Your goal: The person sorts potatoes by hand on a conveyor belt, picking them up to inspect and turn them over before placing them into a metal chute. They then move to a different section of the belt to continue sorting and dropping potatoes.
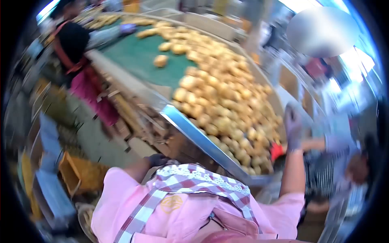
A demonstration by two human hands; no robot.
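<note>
Right hand (292, 123), in a grey glove, is up by the far right side of the big heap, with its fingers pointing up. It is blurry, so I can't tell if it is wide, narrow or holding something. Left hand (157, 160), in a dark glove, is low down near the front of the body, just beside the near end of the counter (133, 52). I can't tell if it holds anything either.

Lots of yellow-brown potatoes (223, 97) lie on the green top of the counter. They are piled thick at the near right end and spread out thinner toward the far end. One potato (160, 61) sits apart from the pile on the green part. A shiny metal edge (202, 137) runs along the near end, in front of the pile.

On the left, a person in a dark top (73, 40) reaches a purple glove (127, 28) over the green top. On the right, another person's arm (314, 144) reaches to the pile, with something red (276, 150) at its end. A yellow crate (81, 174) is low on the left, near some blue bins (54, 194).
</note>
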